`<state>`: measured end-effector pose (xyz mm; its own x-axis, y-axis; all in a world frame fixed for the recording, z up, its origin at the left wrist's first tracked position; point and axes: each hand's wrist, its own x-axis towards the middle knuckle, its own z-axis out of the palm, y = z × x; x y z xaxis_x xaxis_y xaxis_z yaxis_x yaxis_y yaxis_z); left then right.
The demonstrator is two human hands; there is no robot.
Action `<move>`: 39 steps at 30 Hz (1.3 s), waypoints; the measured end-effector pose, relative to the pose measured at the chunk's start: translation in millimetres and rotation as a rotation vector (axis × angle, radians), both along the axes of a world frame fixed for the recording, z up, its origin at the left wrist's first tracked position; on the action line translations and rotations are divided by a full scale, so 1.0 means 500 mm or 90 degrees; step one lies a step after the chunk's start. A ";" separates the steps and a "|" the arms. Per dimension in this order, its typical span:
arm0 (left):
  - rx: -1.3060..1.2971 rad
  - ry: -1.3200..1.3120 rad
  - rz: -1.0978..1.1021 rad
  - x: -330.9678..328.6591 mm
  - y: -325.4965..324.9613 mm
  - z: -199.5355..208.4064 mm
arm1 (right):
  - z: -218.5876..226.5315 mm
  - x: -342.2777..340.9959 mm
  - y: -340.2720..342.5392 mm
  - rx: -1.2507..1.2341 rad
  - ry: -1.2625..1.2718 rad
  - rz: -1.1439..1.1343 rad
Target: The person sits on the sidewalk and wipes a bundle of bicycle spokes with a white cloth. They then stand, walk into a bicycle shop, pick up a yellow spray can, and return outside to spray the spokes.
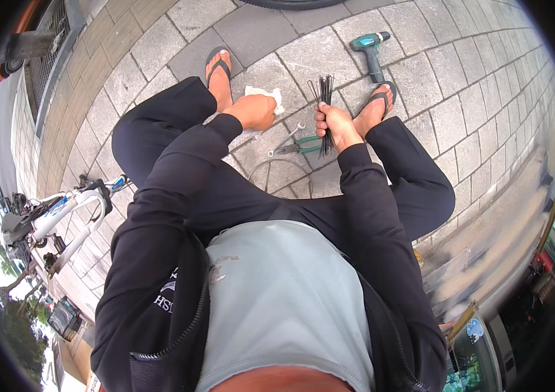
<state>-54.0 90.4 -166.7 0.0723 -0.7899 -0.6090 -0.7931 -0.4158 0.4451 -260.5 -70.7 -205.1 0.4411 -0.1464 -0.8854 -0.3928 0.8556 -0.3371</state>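
Note:
My right hand [335, 124] grips a bundle of thin dark metal spokes [324, 98], held upright above the paving. My left hand [256, 111] rests on a white cloth [266, 96] lying on the stones beside my left foot. Between my feet lie a small silver wrench [286, 138] and green-handled pliers [305, 146]. A thin wire loop [277, 164] lies near my knees.
A teal cordless drill [369, 49] lies on the grey paving [421, 85] beyond my right foot. A black tyre edge [290, 3] shows at the top. White bicycles [62, 215] stand at the left. A metal grate [49, 59] runs along the upper left.

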 end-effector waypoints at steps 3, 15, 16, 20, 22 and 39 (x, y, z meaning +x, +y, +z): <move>0.053 -0.111 0.014 -0.051 0.058 -0.037 | 0.119 -0.002 0.011 -0.087 -0.078 0.015; -0.300 0.629 0.599 -0.112 0.041 0.165 | 0.279 -0.023 0.103 -0.218 -0.291 0.046; -0.308 0.766 0.601 -0.125 0.037 0.179 | 0.306 -0.020 0.116 -0.223 -0.308 0.064; -0.344 0.909 0.669 -0.174 0.024 0.232 | 0.332 -0.030 0.154 -0.205 -0.311 0.121; -0.388 0.948 0.747 -0.185 0.026 0.240 | 0.341 -0.056 0.163 -0.193 -0.291 0.153; -0.322 1.335 0.633 -0.220 0.022 0.336 | 0.384 -0.185 0.230 -0.242 -0.261 -0.068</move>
